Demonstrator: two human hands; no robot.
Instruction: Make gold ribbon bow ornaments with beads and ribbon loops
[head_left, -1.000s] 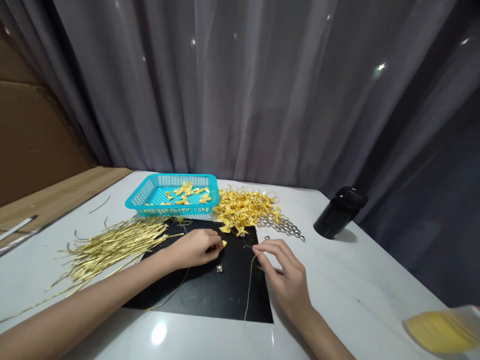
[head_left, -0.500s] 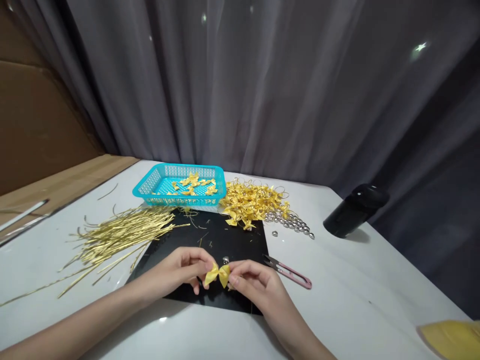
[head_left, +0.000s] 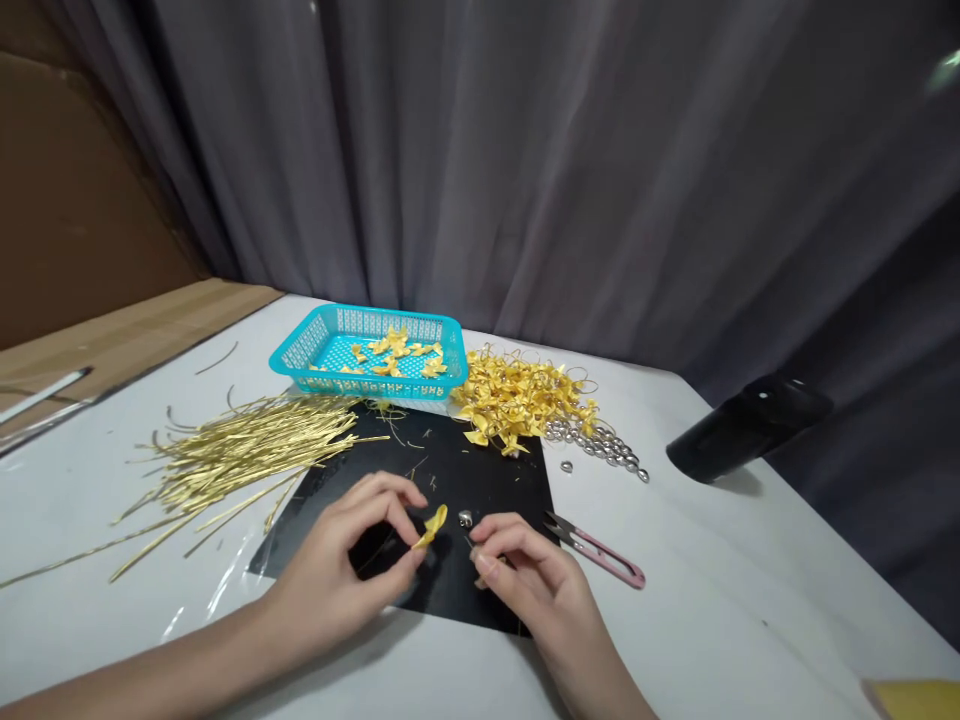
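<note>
In the middle of the view, my left hand (head_left: 360, 545) pinches a yellow ribbon bow (head_left: 432, 526), turned nearly edge-on, between thumb and fingertip. My right hand (head_left: 525, 565) is closed just right of it, thumb against fingers, with a thin strand (head_left: 469, 542) showing at the fingertips; what else it may hold is hidden. Between the two hands is a small silver bead (head_left: 465, 518), close to the right fingertips. I cannot tell whether it lies on the mat or hangs from the strand. Both hands are over the black mat (head_left: 480, 480).
Behind the mat stands a blue plastic basket (head_left: 367, 384) with loose yellow bows. Right of it are heaped yellow bows (head_left: 517, 395) and silver beads (head_left: 600, 445). Gold cords (head_left: 255, 450) lie left, pink thread snips (head_left: 600, 552) right, and a black bottle (head_left: 739, 430) further right.
My hands have moved apart. The bow, earlier facing me between both hands, is now turned edge-on in my left hand alone. The camera view has shifted slightly.
</note>
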